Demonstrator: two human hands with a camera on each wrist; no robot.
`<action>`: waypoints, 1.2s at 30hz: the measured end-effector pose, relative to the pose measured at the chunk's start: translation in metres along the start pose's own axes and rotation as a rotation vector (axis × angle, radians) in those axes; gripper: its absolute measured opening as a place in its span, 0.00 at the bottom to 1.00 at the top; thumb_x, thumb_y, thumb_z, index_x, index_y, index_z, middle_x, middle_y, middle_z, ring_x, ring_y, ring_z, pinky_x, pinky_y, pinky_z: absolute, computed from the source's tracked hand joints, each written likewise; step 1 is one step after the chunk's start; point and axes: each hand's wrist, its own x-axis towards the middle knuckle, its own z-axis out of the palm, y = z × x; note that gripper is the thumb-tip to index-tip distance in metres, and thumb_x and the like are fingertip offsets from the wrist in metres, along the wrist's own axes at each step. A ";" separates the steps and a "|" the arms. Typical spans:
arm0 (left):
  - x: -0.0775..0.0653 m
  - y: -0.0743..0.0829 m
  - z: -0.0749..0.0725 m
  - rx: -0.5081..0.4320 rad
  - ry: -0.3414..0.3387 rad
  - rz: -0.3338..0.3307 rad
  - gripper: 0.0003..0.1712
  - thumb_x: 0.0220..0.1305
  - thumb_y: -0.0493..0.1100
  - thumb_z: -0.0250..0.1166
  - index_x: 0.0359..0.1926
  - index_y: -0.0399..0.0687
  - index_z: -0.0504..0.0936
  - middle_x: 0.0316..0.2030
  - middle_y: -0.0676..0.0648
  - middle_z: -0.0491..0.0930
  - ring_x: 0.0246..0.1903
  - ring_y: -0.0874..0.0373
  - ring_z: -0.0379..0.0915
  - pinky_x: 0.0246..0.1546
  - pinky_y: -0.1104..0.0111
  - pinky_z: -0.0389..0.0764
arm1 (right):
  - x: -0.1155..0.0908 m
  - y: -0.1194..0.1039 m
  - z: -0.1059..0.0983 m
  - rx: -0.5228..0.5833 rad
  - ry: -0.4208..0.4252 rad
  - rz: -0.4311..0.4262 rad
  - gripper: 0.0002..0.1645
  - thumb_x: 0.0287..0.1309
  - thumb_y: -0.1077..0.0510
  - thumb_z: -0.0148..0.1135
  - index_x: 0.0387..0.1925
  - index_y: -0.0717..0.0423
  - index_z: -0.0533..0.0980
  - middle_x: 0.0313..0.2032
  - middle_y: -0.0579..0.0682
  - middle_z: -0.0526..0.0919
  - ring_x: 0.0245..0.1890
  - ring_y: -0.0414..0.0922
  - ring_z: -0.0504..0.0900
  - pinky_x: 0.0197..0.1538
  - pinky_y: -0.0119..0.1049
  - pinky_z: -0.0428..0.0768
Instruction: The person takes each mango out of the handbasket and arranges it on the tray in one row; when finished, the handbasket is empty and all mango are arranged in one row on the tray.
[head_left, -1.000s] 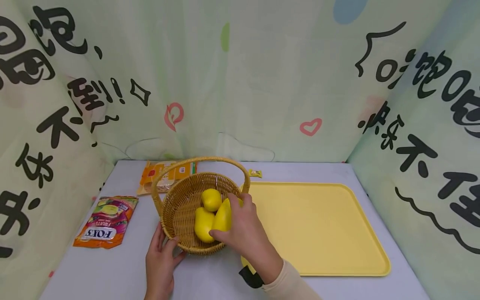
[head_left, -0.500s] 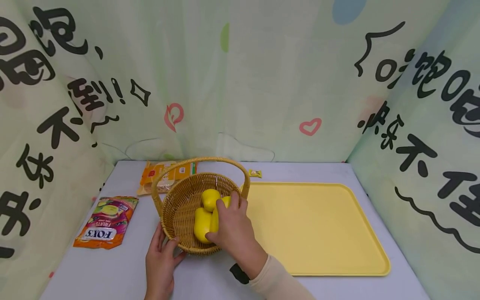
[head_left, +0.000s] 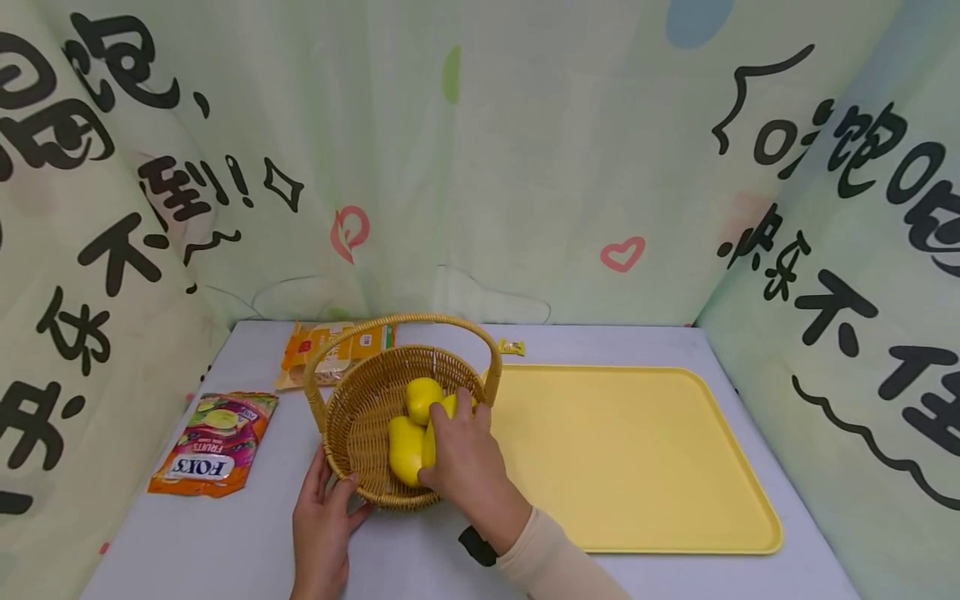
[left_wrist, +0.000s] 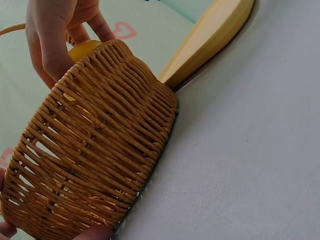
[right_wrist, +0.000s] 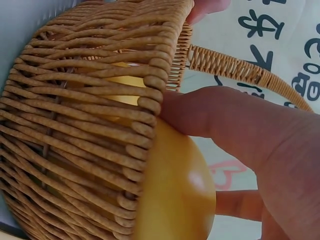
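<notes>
A wicker basket with a tall arched handle stands left of the middle of the table. Three yellow fruits lie inside: a small round lemon-like one, a plump one in front of it, and a long smooth one at the right wall. My right hand reaches over the right rim and grips the long fruit, covering most of it in the head view. At the basket's front left, my left hand holds the wall between thumb and fingers; only fingertips show in the left wrist view.
To the right lies a yellow tray, its left edge close to the basket. An orange and purple candy bag is at the left, an orange packet behind the basket. One small yellow wrapped sweet lies near the back edge.
My right hand has moved a little left and further over the basket, bringing the long fruit against the plump one. My left hand and the basket keep their places.
</notes>
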 end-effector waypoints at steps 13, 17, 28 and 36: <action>0.000 0.000 0.000 0.008 -0.012 -0.001 0.43 0.72 0.43 0.53 0.78 0.70 0.40 0.79 0.53 0.41 0.71 0.43 0.58 0.49 0.47 0.82 | 0.003 0.008 -0.003 0.082 -0.051 0.011 0.41 0.33 0.44 0.80 0.55 0.46 0.76 0.63 0.63 0.63 0.47 0.61 0.72 0.31 0.36 0.81; 0.001 -0.001 0.000 0.011 -0.013 0.002 0.43 0.72 0.43 0.53 0.78 0.70 0.40 0.79 0.53 0.41 0.72 0.43 0.58 0.49 0.47 0.82 | 0.002 0.013 -0.010 0.219 -0.061 0.021 0.41 0.32 0.45 0.77 0.55 0.46 0.76 0.65 0.62 0.63 0.49 0.60 0.74 0.38 0.40 0.81; -0.001 -0.001 -0.002 0.004 -0.008 0.005 0.43 0.72 0.43 0.54 0.78 0.70 0.40 0.79 0.53 0.41 0.71 0.44 0.57 0.50 0.47 0.81 | -0.011 0.042 -0.039 0.546 -0.089 -0.027 0.41 0.35 0.41 0.78 0.57 0.39 0.75 0.63 0.51 0.65 0.50 0.48 0.75 0.45 0.40 0.77; -0.002 -0.001 -0.001 0.015 -0.012 0.009 0.43 0.72 0.43 0.53 0.78 0.71 0.40 0.79 0.54 0.41 0.71 0.44 0.58 0.50 0.48 0.82 | -0.025 0.073 -0.065 0.669 -0.096 -0.042 0.40 0.36 0.49 0.80 0.56 0.32 0.75 0.65 0.41 0.64 0.53 0.48 0.74 0.42 0.33 0.83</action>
